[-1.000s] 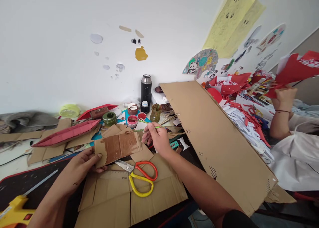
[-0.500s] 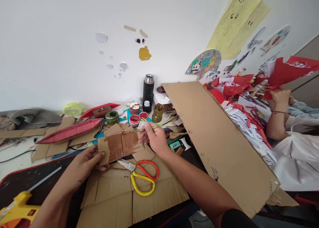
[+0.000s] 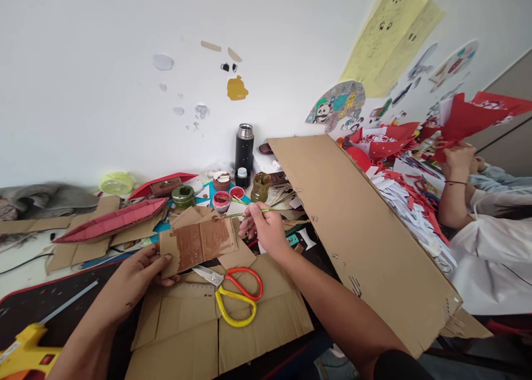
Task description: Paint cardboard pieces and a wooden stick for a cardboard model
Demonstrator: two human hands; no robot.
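Note:
My left hand grips the left end of a small cardboard piece, thumb on top and fingers beneath. Brown paint covers most of that piece, and its left end is bare. In my right hand is a thin green-handled paintbrush, pinched between thumb and fingers; its tip is near the painted piece's upper edge, and I cannot tell whether it touches. Scissors with one red and one yellow handle lie just below, on flat cardboard.
Paint pots stand behind: green, red and brown, beside a black flask. A large cardboard sheet slants along the right. A yellow glue gun lies at front left. Another person's hand holds red paper.
My right hand has shifted slightly right with the paintbrush, away from the painted cardboard's right end. My left hand still holds the cardboard. The view has moved a little.

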